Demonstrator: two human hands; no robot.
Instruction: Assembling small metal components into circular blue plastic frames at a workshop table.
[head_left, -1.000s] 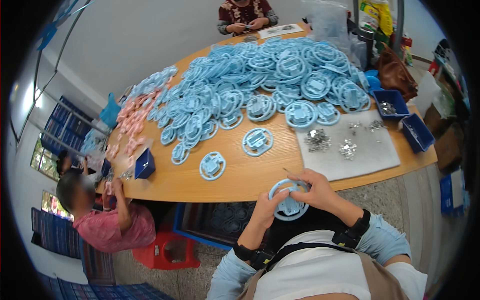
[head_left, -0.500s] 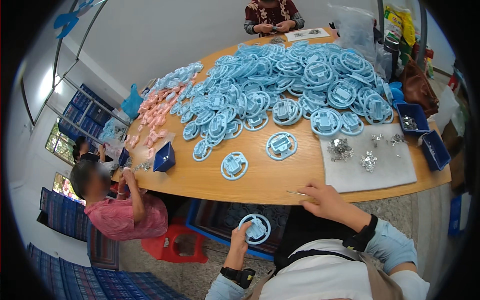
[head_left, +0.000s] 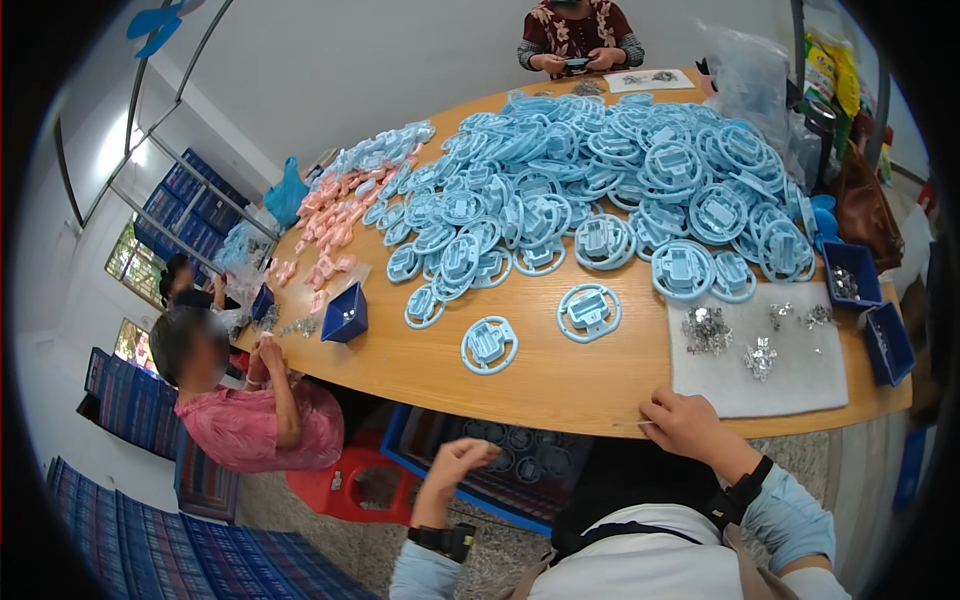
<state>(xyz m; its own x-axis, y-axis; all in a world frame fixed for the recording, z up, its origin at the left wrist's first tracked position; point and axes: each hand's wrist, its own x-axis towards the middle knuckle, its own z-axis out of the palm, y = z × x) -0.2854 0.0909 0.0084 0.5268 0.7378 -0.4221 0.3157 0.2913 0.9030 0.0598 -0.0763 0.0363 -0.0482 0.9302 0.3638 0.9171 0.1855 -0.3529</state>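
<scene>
My left hand [head_left: 462, 466] is held over the near side of a blue crate [head_left: 400, 447] below the table edge, its fingers stretched out and nothing seen in them. Inside that crate lie several round pieces, dim in the shade. At the table's front edge my right hand [head_left: 690, 428] grips a thin pointed metal tool [head_left: 630, 423], its tip pointing left. Two light-blue plastic ring pieces with boxy centres, one ring piece [head_left: 489, 345] and another ring piece [head_left: 589, 312], lie apart on the wooden table [head_left: 420, 370] beyond my hands.
A big heap of blue ring pieces [head_left: 600, 170] covers the table's far side, pink parts [head_left: 335, 225] to its left. A white mat [head_left: 800, 375] with small metal bits and dark-blue bins [head_left: 888, 345] are at right. Co-workers sit left, one near a red stool [head_left: 350, 485], and across.
The ring piece my left hand held is out of it, and that hand has shifted left with its fingers loosened. My right hand stays around the tool. The whole view has shifted slightly.
</scene>
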